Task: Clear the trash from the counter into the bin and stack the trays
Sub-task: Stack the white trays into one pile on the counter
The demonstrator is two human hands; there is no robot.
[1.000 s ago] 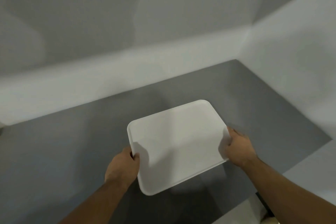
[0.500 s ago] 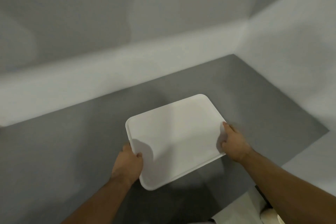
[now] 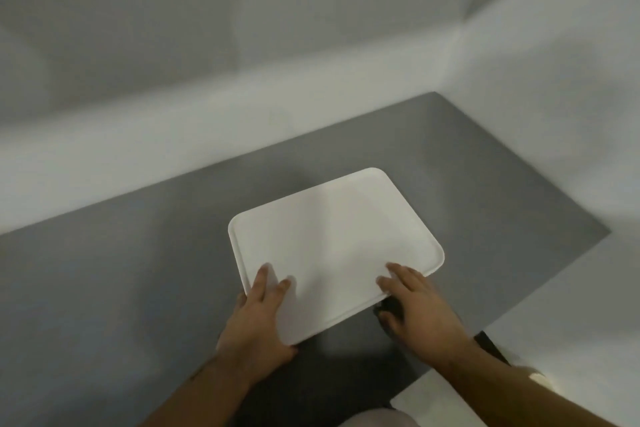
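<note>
A plain white rectangular tray (image 3: 332,236) with rounded corners is in the middle of the grey counter (image 3: 121,270), turned slightly askew. My left hand (image 3: 256,322) is at its near left corner, fingers spread on top. My right hand (image 3: 415,308) is at the near right corner, fingers lying on top and thumb in shadow under the edge. The tray's near edge casts a shadow, so it seems slightly raised there. Nothing lies on the tray. No trash, bin or other tray is in view.
A pale backsplash and wall (image 3: 173,149) run along the back of the counter. Another white wall (image 3: 554,114) closes off the right side, forming a corner. A lighter surface (image 3: 571,305) adjoins the counter at the lower right.
My hands have shifted from the tray's left and right sides to its near corners, fingers now on top. The tray has moved a little further onto the counter and lower.
</note>
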